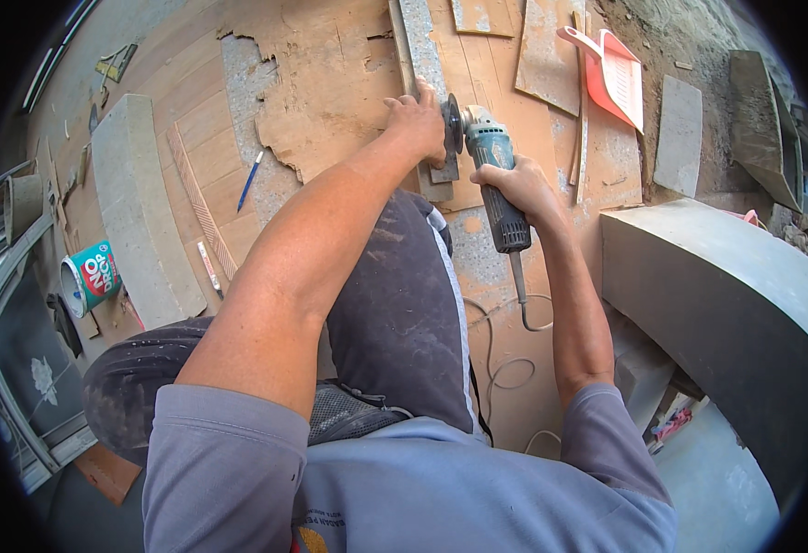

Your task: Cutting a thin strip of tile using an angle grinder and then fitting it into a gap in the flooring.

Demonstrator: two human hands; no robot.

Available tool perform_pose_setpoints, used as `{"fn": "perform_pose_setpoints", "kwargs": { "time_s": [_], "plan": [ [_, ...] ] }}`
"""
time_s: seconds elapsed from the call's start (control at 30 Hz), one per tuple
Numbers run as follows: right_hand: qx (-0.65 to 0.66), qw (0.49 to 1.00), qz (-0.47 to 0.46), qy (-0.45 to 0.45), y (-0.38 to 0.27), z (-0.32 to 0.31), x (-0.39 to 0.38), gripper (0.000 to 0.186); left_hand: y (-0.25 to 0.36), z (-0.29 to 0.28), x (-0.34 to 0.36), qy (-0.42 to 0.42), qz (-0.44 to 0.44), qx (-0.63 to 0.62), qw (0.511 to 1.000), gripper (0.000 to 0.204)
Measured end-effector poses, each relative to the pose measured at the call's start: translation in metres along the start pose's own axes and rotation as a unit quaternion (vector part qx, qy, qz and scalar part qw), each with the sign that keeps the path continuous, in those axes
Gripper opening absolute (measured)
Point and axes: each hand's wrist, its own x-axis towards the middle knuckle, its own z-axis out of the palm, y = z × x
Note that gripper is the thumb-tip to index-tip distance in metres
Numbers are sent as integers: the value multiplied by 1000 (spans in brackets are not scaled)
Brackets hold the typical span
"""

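My left hand [415, 127] grips a long, narrow speckled strip [423, 41], which runs away from me over plywood boards. Its fingers are bent over the strip, beside the dark disc [454, 124] of an angle grinder [503, 217]. My right hand [524, 187] is wrapped round the teal-and-black body of the grinder, with the thumb across it. The disc sits upright close against the strip's right side; whether it touches is unclear. The grinder's cord [520, 290] drops toward loops on the plywood. My bent leg lies below the near end of the strip.
A pink dustpan [613, 78] lies upper right; a grey curved ledge [708, 258] bends along the right. On the left are a grey plank [132, 203], a pencil [249, 180], a white marker [209, 267], a teal can [77, 286] and a framed glass panel [31, 359].
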Motion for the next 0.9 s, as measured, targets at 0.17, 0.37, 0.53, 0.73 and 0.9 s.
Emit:
{"fn": "perform_pose_setpoints", "kwargs": {
  "time_s": [0.17,0.37,0.53,0.73,0.9],
  "plan": [
    [-8,1000,17,5,16,4,-8,48,0,1,1,5,-3,-6,1000,134],
    [-18,999,29,9,24,6,-28,51,0,1,2,-2,2,3,1000,124],
    [-23,999,29,17,28,7,-42,56,0,5,4,18,-9,8,1000,115],
    [-38,998,50,23,32,9,-54,60,1,2,1,14,-6,3,1000,117],
    [-27,998,55,13,43,11,-58,62,2,0,-1,7,-5,-3,1000,125]
  ]
}}
